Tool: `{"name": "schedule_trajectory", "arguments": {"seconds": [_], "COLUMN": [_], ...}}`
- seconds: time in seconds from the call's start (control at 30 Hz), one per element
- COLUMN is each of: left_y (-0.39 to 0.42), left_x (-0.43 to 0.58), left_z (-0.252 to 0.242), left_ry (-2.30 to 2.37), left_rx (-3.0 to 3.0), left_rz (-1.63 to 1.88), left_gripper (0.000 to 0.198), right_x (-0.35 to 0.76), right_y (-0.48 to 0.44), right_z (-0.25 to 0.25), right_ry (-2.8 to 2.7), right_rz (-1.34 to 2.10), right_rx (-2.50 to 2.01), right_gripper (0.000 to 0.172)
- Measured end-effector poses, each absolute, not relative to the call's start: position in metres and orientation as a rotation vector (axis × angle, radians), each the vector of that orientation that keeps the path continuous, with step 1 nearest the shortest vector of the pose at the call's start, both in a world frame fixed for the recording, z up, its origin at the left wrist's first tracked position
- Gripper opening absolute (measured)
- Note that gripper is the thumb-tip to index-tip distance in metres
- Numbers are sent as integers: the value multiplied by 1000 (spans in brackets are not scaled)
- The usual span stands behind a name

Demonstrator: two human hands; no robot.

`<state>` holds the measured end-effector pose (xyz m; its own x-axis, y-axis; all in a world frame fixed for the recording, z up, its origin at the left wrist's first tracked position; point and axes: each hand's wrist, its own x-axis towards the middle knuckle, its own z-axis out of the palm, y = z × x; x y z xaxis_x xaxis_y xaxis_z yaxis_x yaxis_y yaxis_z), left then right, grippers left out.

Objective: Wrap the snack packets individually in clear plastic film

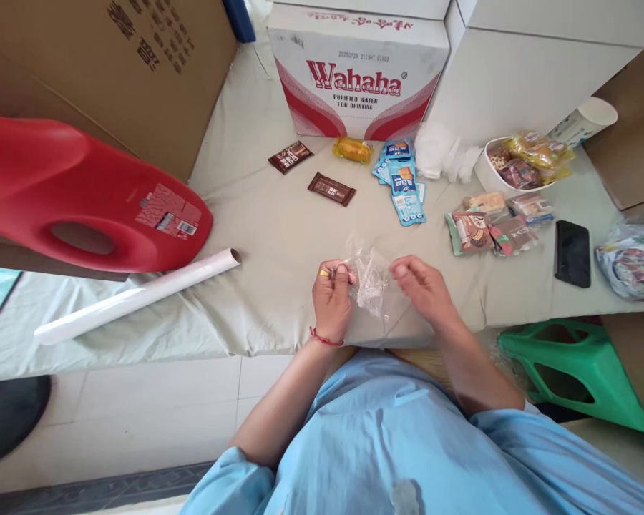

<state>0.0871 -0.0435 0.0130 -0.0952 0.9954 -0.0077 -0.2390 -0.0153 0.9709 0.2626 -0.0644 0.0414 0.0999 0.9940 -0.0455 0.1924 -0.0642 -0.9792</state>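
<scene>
My left hand (333,297), with a gold ring and a red string bracelet, pinches a crumpled clear plastic bag (373,286) above the cloth near the table's front edge. To the bag's right, my right hand (421,286) is curled with its fingertips close together. Whether anything lies between those fingertips cannot be made out. Beyond the hands are two brown-wrapped snack bars, one bar (331,189) nearer and the other bar (290,156) farther left. A yellow-wrapped snack (353,149) and several blue sachets (404,179) lie behind the bag.
A Wahaba-style carton (359,107) reading "Wahaha" stands at the back. Rightward are a white bowl (491,175) of snacks, wrapped snacks (469,232), a phone (572,252) and a paper cup (584,121). Leftward are a red jug (107,186) and a white roll (139,297).
</scene>
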Motion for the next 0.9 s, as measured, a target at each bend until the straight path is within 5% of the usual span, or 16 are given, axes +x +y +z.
{"name": "schedule_trajectory", "arguments": {"seconds": [0.17,0.47,0.9], "left_y": [-48,-21,-44], "left_x": [85,43,51], "left_z": [28,27,46], "left_ry": [1163,1133,1267], "left_rx": [1020,861,487], "left_rz": [1432,1297,1055], "left_gripper": [36,40,64], "right_x": [238,300,283], "right_y": [-72,-69,-71], "right_z": [48,69,55], "right_ry": [-1362,-678,-613], "right_rz": [1162,1576,1419], "right_rx": [-1334,-1118,-1085], "right_gripper": [27,32,31]}}
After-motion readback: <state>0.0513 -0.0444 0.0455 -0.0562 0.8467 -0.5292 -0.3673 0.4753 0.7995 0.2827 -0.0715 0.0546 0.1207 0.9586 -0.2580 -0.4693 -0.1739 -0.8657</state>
